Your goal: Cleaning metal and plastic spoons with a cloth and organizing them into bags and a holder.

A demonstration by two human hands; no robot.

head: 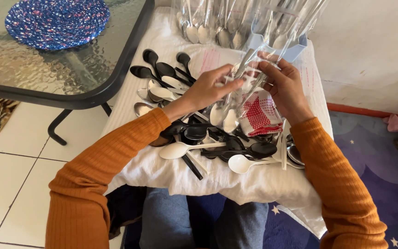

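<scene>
Your left hand (208,87) and right hand (285,87) both pinch a clear plastic bag (242,99) holding metal spoons and a red-checked cloth (260,117), held just above the white cloth (236,182) on your lap. Black and white plastic spoons (194,147) lie scattered beneath. Bagged spoons fill a blue holder (295,48) beyond.

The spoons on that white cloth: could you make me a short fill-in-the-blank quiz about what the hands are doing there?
1. Both hands, left hand and right hand, hold a clear ___ bag.
2. Inside the bag sits a red-and-white checked ___.
3. The loose spoons lie on a ___ cloth.

Missing words: plastic; napkin; white
</scene>
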